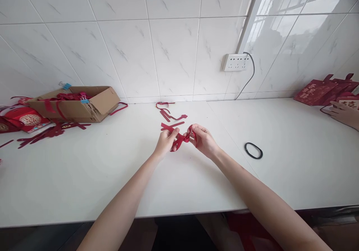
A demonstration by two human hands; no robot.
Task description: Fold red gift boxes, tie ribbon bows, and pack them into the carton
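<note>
- The red ribbon strip point(181, 138) is held just above the white table point(84, 176), near its middle; its long axis runs roughly left to right between the hands, twisted and looped at the right end.
- The left hand point(165, 142) pinches the strip's left end with thumb and fingertips; the right hand point(203, 141) grasps the looped right end, fingers curled round it.
- More red strips point(171, 118) lie just beyond, toward the tiled wall.
- Bare tabletop lies open near and left of the hands; a black band point(253, 150) rests to the right.
- A cardboard box point(81, 103) of red pieces sits far left; another person's hand point(343, 113) rests by the red bags point(319, 90) far right.
</note>
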